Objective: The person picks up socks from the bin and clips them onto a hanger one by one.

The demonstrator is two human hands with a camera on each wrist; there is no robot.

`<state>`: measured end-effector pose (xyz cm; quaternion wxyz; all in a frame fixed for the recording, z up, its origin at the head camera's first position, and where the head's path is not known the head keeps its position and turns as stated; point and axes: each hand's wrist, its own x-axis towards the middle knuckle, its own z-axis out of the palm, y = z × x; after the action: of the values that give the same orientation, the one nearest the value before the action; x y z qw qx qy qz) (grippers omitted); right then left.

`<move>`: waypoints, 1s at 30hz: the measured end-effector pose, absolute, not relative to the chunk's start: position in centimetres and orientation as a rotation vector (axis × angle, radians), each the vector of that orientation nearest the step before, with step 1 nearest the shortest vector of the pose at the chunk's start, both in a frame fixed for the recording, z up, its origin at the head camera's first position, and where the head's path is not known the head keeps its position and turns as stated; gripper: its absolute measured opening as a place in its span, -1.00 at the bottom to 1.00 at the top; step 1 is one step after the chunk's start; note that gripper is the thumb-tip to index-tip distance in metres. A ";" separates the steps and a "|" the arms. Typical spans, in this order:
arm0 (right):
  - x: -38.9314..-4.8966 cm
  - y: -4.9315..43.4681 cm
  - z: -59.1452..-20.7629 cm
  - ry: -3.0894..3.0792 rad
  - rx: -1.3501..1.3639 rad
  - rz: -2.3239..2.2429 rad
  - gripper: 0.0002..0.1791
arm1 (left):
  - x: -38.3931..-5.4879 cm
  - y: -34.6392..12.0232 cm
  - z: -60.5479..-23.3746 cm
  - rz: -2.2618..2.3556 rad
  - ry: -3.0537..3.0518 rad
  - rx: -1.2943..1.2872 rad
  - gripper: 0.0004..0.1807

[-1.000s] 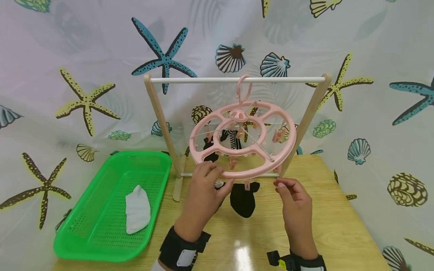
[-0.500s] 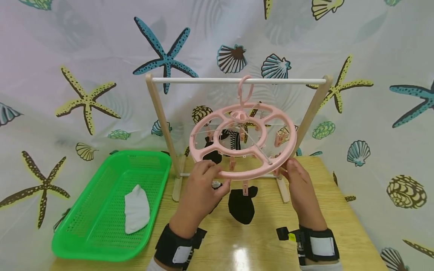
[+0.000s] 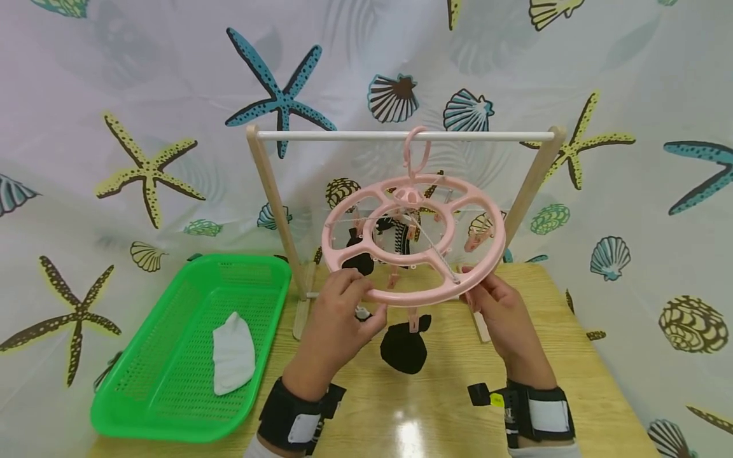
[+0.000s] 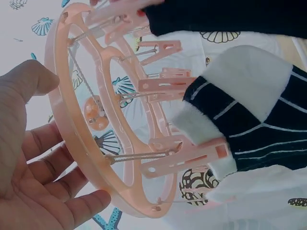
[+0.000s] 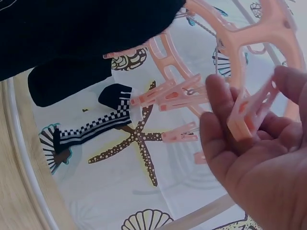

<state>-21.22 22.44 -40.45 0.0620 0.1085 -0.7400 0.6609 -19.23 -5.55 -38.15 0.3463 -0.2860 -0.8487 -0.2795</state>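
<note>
A round pink clip hanger (image 3: pixel 412 297) hangs tilted by its hook, clothespins dangling beneath. My left hand (image 3: pixel 329 324) holds its front-left rim, thumb on one side and fingers on the other. At the front right, my right hand (image 3: pixel 506 312) pinches a pink clothespin (image 5: pixel 252 115) between thumb and fingers; no cloth shows in it. A black sock (image 3: pixel 403 348) hangs from a front clothespin. A navy-and-white sock (image 4: pixel 259 115) is clipped near my left hand. Farther back hang a checkered sock (image 5: pixel 96 124) and another black sock (image 5: pixel 69 81).
The hook sits on the white bar (image 3: pixel 343 135) of a wooden-legged rack. To the left stands a green basket (image 3: pixel 276 273) with a white sock (image 3: pixel 233 356) inside. Behind the wooden table (image 3: pixel 458 394) hangs a seashell-patterned sheet (image 3: pixel 172 76).
My right hand has come up from below the right rim and now pinches a clothespin there. The front black sock has swung slightly left and turned. My left hand stays at the rim.
</note>
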 end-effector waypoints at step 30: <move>-18.9 21.3 -41.2 -2.231 0.296 2.063 -0.64 | -19.7 -6.4 -38.0 -0.695 -2.200 -0.763 -0.76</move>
<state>-18.91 21.34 -41.21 0.0442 0.0968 -0.7301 0.6750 -19.66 -6.35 -38.04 0.3484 -0.2943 -0.8487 -0.2679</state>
